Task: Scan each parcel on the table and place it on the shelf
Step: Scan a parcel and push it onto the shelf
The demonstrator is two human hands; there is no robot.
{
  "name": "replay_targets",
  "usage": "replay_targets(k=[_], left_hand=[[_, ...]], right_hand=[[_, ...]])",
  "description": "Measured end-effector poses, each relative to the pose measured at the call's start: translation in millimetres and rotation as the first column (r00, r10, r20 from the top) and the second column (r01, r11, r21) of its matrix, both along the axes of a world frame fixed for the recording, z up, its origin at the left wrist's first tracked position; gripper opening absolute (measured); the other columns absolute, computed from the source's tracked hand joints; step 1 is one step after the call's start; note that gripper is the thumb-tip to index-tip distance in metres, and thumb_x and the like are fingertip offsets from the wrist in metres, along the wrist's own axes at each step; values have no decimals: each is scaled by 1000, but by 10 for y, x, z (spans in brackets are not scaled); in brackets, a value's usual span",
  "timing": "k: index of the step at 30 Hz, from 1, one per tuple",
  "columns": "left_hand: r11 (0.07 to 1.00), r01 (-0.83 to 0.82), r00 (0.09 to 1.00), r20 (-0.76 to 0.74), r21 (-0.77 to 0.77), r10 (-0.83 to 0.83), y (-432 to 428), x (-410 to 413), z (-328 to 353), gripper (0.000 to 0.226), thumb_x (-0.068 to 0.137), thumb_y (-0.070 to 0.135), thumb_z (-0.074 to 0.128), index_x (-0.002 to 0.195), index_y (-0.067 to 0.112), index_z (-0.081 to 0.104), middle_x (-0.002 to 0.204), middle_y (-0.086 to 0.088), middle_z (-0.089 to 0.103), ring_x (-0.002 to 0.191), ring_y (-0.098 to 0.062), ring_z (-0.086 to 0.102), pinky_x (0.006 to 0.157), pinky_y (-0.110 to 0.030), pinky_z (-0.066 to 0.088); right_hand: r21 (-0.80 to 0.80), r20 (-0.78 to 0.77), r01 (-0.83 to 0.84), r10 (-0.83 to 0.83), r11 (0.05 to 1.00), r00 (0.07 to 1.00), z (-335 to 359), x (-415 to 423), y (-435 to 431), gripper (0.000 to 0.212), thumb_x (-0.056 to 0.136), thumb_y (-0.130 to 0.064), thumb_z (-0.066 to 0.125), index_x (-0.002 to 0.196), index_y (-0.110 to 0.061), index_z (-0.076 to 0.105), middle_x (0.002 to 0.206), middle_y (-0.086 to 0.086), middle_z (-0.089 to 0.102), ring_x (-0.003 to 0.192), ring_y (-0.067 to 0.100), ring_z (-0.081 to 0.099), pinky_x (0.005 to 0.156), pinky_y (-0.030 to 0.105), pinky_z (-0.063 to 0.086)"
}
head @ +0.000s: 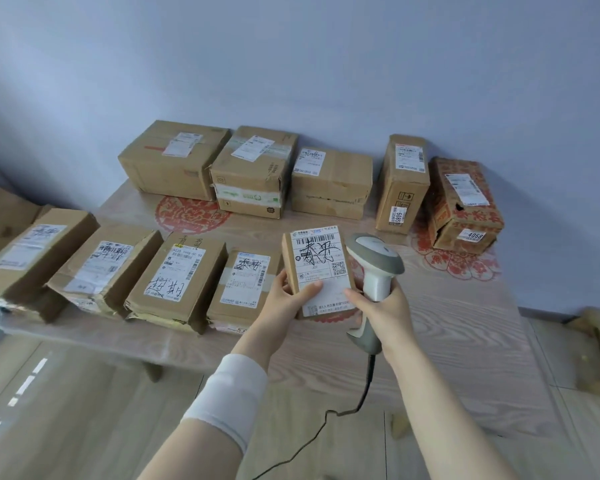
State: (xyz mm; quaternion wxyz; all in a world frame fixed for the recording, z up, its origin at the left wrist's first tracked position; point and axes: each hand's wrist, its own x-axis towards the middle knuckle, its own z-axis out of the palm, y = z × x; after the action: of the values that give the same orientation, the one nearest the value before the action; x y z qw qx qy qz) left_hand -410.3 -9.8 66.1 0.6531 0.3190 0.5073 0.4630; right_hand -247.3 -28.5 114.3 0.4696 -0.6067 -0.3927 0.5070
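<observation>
Head: left hand [289, 296] grips parcel [317, 268]; right hand [383, 311] scanner [374, 268].

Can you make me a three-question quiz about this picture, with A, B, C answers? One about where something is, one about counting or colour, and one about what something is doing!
1. Where is the box with red print?
A. far right of the back row
B. on the floor
C. far left of the front row

2. How many parcels stand in the back row?
A. two
B. five
C. nine

3. What is the small parcel doing?
A. lying flat on the table
B. held up in the left hand
C. torn open

Answers:
1 A, it ends the row by the wall.
2 B, five boxes line the wall.
3 B, the fingers grip it beside the barcode scanner in the right hand.
</observation>
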Motion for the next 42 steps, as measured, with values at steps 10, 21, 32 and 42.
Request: replay_targets(k=[10, 21, 32, 42], left_hand=[[984, -37, 993, -106, 172, 56, 173, -277, 792, 110, 59, 25, 84, 148, 23, 18, 129, -9, 55, 108, -22, 62, 87, -40, 55], [948, 26, 984, -176, 317, 31, 256, -173, 1005, 93, 76, 9, 74, 148, 17, 15, 110, 1, 59, 97, -10, 63, 74, -24, 57], [936, 63, 980, -198, 346, 7, 243, -153, 1084, 95, 77, 7, 73, 149, 18, 12, 109, 2, 59, 94, -6, 62, 70, -21, 57], [935, 19, 988, -150, 355, 37, 134, -204, 1155, 89, 76, 15, 75, 147, 21, 22, 115, -1, 62, 96, -12, 66, 76, -29, 58]], right_hand=[[99, 110, -256, 245, 962, 963, 1121, 52, -208, 29, 88, -26, 64, 66, -8, 61, 51, 1, 56, 41, 13, 49, 50, 25, 43], [133, 190, -267, 239, 955, 952, 1273, -69, -315, 31, 86, -28, 65, 64, -8, 60, 51, 4, 56, 40, 14, 48, 52, 29, 44], [148, 209, -258, 225, 955, 952, 1366, -15, -350, 34, 88, -27, 63, 60, -8, 56, 48, 1, 53, 39, 14, 46, 50, 25, 43], [237, 40, -211, 208, 948, 977, 1423, 2, -438, 9, 87, -16, 65, 94, -11, 64, 69, 0, 69, 52, 9, 54, 46, 25, 43]])
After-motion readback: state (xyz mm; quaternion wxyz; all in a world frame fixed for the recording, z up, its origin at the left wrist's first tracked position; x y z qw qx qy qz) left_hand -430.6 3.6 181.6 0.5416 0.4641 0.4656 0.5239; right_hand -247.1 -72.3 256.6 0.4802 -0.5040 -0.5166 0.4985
